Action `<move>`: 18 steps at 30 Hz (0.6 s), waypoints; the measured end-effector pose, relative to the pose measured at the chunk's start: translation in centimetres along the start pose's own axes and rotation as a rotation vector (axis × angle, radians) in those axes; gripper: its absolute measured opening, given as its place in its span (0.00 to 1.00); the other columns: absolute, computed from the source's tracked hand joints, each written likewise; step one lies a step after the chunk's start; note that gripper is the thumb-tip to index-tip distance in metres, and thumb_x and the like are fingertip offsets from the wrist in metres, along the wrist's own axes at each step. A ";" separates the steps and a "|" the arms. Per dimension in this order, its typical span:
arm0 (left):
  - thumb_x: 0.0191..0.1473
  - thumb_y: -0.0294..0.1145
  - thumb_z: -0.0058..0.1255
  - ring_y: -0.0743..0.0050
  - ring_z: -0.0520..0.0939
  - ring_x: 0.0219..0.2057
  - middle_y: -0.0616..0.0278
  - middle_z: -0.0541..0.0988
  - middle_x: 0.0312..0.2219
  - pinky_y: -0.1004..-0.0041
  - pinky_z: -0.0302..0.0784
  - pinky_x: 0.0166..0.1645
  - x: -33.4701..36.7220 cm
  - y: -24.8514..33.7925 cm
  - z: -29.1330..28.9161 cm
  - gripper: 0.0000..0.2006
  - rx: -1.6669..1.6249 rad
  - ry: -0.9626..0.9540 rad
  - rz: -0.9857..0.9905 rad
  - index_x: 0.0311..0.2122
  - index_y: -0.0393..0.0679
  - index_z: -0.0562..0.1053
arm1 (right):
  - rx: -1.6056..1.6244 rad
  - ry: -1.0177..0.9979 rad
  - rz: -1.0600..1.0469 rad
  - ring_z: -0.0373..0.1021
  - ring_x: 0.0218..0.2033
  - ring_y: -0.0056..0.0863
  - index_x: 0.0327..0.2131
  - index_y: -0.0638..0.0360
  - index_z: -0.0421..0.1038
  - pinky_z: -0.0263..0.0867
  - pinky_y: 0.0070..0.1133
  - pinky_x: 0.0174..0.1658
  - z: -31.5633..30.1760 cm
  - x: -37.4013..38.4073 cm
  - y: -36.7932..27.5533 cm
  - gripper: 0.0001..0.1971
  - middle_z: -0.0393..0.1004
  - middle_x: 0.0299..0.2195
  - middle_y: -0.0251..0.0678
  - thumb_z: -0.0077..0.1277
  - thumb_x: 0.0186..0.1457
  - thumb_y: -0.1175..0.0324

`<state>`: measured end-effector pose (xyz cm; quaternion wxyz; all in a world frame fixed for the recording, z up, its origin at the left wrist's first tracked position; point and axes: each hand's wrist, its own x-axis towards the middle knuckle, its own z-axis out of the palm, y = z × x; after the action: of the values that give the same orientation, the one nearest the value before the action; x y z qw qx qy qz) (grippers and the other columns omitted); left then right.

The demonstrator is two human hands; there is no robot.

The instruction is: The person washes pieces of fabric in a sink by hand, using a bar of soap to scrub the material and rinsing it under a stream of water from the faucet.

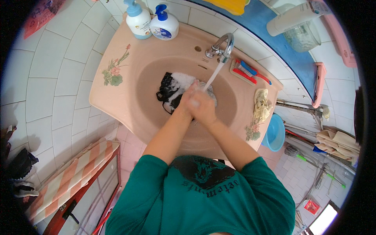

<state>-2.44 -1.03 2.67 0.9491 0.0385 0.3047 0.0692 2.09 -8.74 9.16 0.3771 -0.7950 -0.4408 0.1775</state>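
Over the middle of the pink sink basin (152,121), my left hand (189,95) and my right hand (205,106) are pressed together, fingers folded in. Whitish foam or wet shine shows between them; whether anything is held inside is hidden. Water runs from the chrome tap (225,46) down beside my right hand. Below my hands lies a wet black cloth garment (168,89) with thin straps, partly covered by white suds (185,81). A greyish-white piece of cloth (210,93) shows just right of my hands in the basin.
Two pump bottles, one pale blue-topped (138,22) and one dark blue-topped (164,28), stand at the back left. Scrub brushes (245,71) and a crumpled cream cloth (261,105) lie on the right rim. A blue bucket (275,133) sits beyond it.
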 end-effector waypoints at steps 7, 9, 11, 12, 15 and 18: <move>0.59 0.48 0.41 0.70 0.77 0.32 0.64 0.76 0.30 0.69 0.75 0.35 -1.6 1.4 1.9 0.16 -0.176 -0.077 -0.191 0.40 0.46 0.71 | -0.123 0.165 0.119 0.71 0.25 0.46 0.22 0.62 0.69 0.65 0.33 0.28 0.4 1.2 0.7 0.15 0.70 0.19 0.48 0.54 0.49 0.59; 0.59 0.49 0.40 0.69 0.77 0.33 0.62 0.76 0.32 0.68 0.75 0.37 -0.9 1.7 -1.3 0.17 -0.187 -0.283 -0.258 0.41 0.45 0.70 | -0.005 0.263 -0.161 0.71 0.25 0.47 0.22 0.62 0.69 0.65 0.33 0.28 1.2 -0.4 -1.8 0.15 0.70 0.19 0.48 0.53 0.49 0.58; 0.58 0.50 0.41 0.68 0.77 0.33 0.62 0.76 0.31 0.67 0.75 0.37 0.4 1.2 -3.5 0.19 -0.213 -0.324 -0.161 0.42 0.44 0.69 | -0.003 0.206 -0.116 0.71 0.27 0.49 0.23 0.62 0.70 0.65 0.34 0.29 1.3 0.1 -2.2 0.15 0.71 0.21 0.51 0.52 0.49 0.58; 0.58 0.51 0.42 0.67 0.77 0.32 0.61 0.75 0.30 0.67 0.75 0.36 0.6 0.4 -2.7 0.20 -0.221 -0.268 -0.106 0.41 0.44 0.69 | -0.073 0.111 0.085 0.71 0.29 0.51 0.25 0.62 0.71 0.65 0.36 0.31 0.8 1.6 -0.3 0.15 0.72 0.23 0.52 0.52 0.49 0.58; 0.56 0.54 0.43 0.66 0.77 0.26 0.62 0.75 0.23 0.67 0.74 0.32 -1.4 -1.1 5.5 0.21 -0.199 0.208 0.104 0.36 0.44 0.70 | 0.001 0.098 0.386 0.71 0.31 0.53 0.26 0.63 0.72 0.66 0.37 0.34 -0.7 4.1 2.7 0.14 0.73 0.25 0.54 0.52 0.48 0.58; 0.57 0.52 0.40 0.65 0.77 0.29 0.61 0.75 0.26 0.65 0.75 0.35 -0.5 -0.3 2.5 0.20 -0.210 0.128 0.002 0.37 0.44 0.70 | -0.001 0.136 0.218 0.71 0.32 0.52 0.27 0.63 0.71 0.67 0.37 0.35 -0.3 2.3 0.5 0.14 0.73 0.26 0.54 0.51 0.49 0.59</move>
<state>-1.38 -1.50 4.96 0.9266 -0.0655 0.3555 0.1041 3.81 -7.12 9.16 0.3842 -0.8486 -0.3253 0.1626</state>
